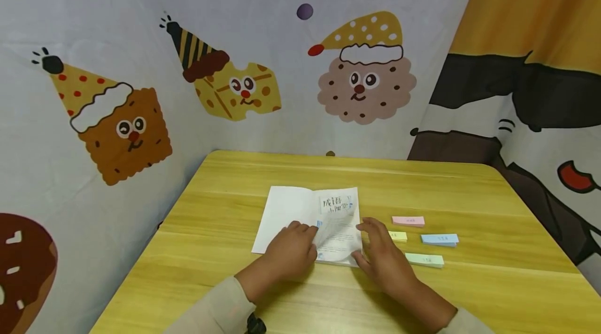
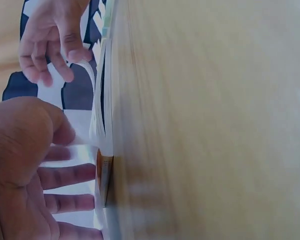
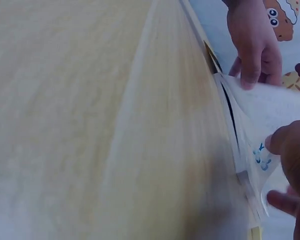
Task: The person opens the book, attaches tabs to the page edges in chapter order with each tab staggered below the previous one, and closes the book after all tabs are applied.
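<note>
Toward the middle of the bench (image 1: 300,172), a white book (image 1: 305,211) lies spread, its left page plain; on its right side, a printed leaf (image 1: 340,235) curls up between the two hands. The left grip (image 1: 291,245) rests by the fold with its fingers fairly straight on the paper, pinching nothing that shows plainly. The right grip (image 1: 382,253) stands at the book's right edge, thumb and fingers apart and loosely bent; whether its thumb bears on the leaf, I cannot tell. To handle the paper well, the left fingers would best press lightly near the fold, so the book does not slide, while the right thumb guides just one sheet by its outer edge; too sharp a pull could crease it or lift several leaves together. Just right of the right hand lie a yellow slip (image 1: 399,236), partly hidden, and a green slip (image 1: 424,260), with a pink slip (image 1: 408,221) farther off and a blue slip (image 1: 439,239) to the right; the wrist is better kept off them.
</note>
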Action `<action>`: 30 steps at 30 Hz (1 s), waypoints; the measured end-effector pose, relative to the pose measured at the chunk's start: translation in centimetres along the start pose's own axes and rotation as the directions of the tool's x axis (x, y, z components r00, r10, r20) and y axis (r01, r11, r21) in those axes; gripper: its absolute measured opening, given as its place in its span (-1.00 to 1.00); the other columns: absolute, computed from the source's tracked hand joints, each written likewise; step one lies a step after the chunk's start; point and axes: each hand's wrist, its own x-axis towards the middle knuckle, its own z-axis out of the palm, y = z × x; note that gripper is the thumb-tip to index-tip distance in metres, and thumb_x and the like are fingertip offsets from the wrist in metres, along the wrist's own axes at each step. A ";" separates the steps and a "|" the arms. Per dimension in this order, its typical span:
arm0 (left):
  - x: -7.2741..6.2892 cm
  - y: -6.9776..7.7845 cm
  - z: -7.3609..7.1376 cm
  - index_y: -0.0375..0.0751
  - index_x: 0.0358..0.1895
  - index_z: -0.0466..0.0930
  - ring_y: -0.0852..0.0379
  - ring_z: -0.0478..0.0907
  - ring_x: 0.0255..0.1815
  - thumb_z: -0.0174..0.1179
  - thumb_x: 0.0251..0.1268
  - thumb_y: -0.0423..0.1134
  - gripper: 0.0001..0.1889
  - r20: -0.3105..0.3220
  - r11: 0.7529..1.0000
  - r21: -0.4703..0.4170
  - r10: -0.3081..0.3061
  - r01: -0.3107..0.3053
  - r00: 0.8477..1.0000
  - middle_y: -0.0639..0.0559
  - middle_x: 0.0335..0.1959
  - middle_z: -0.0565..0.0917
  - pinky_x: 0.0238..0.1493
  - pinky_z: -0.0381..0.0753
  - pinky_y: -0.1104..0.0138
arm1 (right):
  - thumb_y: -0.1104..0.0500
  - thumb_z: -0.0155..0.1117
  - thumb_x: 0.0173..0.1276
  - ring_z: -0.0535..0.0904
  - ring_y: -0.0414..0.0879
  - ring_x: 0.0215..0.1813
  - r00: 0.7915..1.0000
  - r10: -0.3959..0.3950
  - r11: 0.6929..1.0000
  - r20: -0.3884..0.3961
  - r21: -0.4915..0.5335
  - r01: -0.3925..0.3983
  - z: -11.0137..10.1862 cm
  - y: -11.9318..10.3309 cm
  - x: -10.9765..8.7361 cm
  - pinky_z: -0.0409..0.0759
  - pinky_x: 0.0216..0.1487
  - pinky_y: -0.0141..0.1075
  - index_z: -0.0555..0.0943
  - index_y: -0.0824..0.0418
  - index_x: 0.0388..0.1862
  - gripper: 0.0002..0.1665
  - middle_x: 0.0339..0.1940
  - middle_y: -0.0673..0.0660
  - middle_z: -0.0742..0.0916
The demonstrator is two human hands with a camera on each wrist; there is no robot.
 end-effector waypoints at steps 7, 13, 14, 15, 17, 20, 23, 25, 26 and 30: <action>-0.1 0.3 -0.2 -0.30 0.60 0.01 -0.14 0.64 -0.04 0.16 0.52 0.04 -0.19 -0.216 0.962 -0.192 -0.232 0.192 0.948 -0.26 0.01 0.65 -0.24 0.67 0.07 | 0.21 0.54 0.26 0.65 -0.07 0.13 0.980 -0.128 0.987 0.153 -0.078 0.141 0.0 0.3 -0.6 0.69 -0.03 -0.14 0.77 0.09 -0.05 -0.72 0.04 -0.02 0.75; -0.2 -0.4 -0.4 -0.01 0.67 -0.02 -0.33 0.34 0.37 0.44 0.23 -0.27 0.01 -0.417 0.947 0.088 -0.246 0.308 0.875 -0.40 0.39 0.30 -0.22 0.68 0.11 | 0.20 0.52 0.28 0.68 -0.07 0.08 0.974 -0.125 0.981 0.191 -0.122 0.150 0.0 0.2 -0.5 0.69 -0.03 -0.16 0.77 0.12 -0.08 -0.77 -0.02 -0.02 0.78; -0.2 -0.5 -0.4 0.08 0.67 0.01 -0.37 0.21 0.47 0.44 0.21 -0.32 0.02 -0.394 0.935 0.159 -0.234 0.316 0.889 -0.41 0.45 0.22 -0.04 0.66 0.05 | 0.20 0.52 0.28 0.68 -0.07 0.07 0.975 -0.116 0.982 0.191 -0.126 0.142 -0.1 0.2 -0.5 0.69 -0.04 -0.16 0.77 0.12 -0.08 -0.77 -0.03 -0.02 0.78; -0.2 -0.7 -0.5 0.16 0.66 0.08 -0.40 0.08 0.54 0.44 0.21 -0.36 0.00 -0.359 0.925 0.229 -0.210 0.304 0.909 -0.40 0.51 0.16 0.15 0.56 -0.05 | 0.20 0.52 0.28 0.68 -0.08 0.07 0.975 -0.109 0.982 0.193 -0.132 0.136 -0.1 0.2 -0.4 0.69 -0.04 -0.16 0.77 0.12 -0.08 -0.77 -0.04 -0.02 0.78; -0.3 -0.8 -0.5 0.27 0.61 0.21 -0.40 -0.09 0.60 0.41 0.21 -0.41 -0.06 -0.258 0.921 0.329 -0.127 0.211 0.958 -0.34 0.58 0.07 0.41 0.28 -0.17 | 0.18 0.52 0.28 0.69 -0.08 0.05 0.977 -0.091 0.983 0.191 -0.142 0.119 -0.2 0.2 -0.4 0.69 -0.05 -0.16 0.77 0.12 -0.08 -0.77 -0.05 -0.02 0.78; -0.5 -0.7 -0.4 0.17 0.39 0.53 -0.26 0.08 0.60 0.33 0.31 -0.40 -0.39 -0.109 0.931 0.364 0.077 -0.032 0.991 -0.16 0.56 0.26 0.47 0.23 -0.08 | 0.18 0.53 0.27 0.69 -0.09 0.04 0.979 -0.077 0.982 0.188 -0.153 0.107 -0.1 0.3 -0.4 0.69 -0.09 -0.17 0.77 0.10 -0.09 -0.77 -0.07 -0.03 0.78; -0.6 -0.2 -0.2 0.03 0.16 0.67 -0.08 0.42 0.40 0.26 0.37 -0.33 -0.66 -0.008 0.933 0.304 0.205 -0.193 0.979 0.01 0.31 0.56 0.33 0.47 0.07 | 0.17 0.55 0.25 0.69 -0.11 0.02 0.982 -0.059 0.984 0.178 -0.155 0.087 -0.1 0.3 -0.5 0.69 -0.14 -0.19 0.76 0.04 -0.15 -0.81 -0.09 -0.06 0.78; -0.5 0.1 -0.1 -0.01 0.07 0.69 0.02 0.53 0.23 0.25 0.43 -0.18 -0.78 0.029 0.948 0.249 0.200 -0.201 0.979 0.08 0.14 0.64 0.17 0.57 0.10 | 0.17 0.55 0.25 0.68 -0.15 -0.01 0.985 -0.049 0.986 0.164 -0.149 0.074 0.0 0.3 -0.4 0.69 -0.19 -0.22 0.75 0.00 -0.21 -0.83 -0.13 -0.10 0.77; -0.5 0.3 0.0 -0.01 0.07 0.68 0.04 0.53 0.18 0.25 0.43 -0.09 -0.76 0.045 0.960 0.217 0.171 -0.177 0.984 0.09 0.10 0.64 0.09 0.59 0.10 | 0.17 0.55 0.24 0.67 -0.17 -0.03 0.987 -0.044 0.987 0.152 -0.144 0.066 0.0 0.2 -0.4 0.68 -0.21 -0.24 0.74 -0.03 -0.24 -0.84 -0.15 -0.12 0.76; -0.2 0.7 0.3 0.02 0.05 0.66 0.07 0.48 0.05 0.26 0.33 0.29 -0.53 0.076 0.985 0.149 0.072 -0.083 0.994 0.10 0.00 0.60 -0.16 0.60 0.10 | 0.19 0.55 0.25 0.64 -0.23 -0.07 0.995 -0.067 0.991 0.069 -0.115 0.074 0.0 0.0 0.1 0.66 -0.26 -0.28 0.70 -0.05 -0.29 -0.82 -0.21 -0.18 0.73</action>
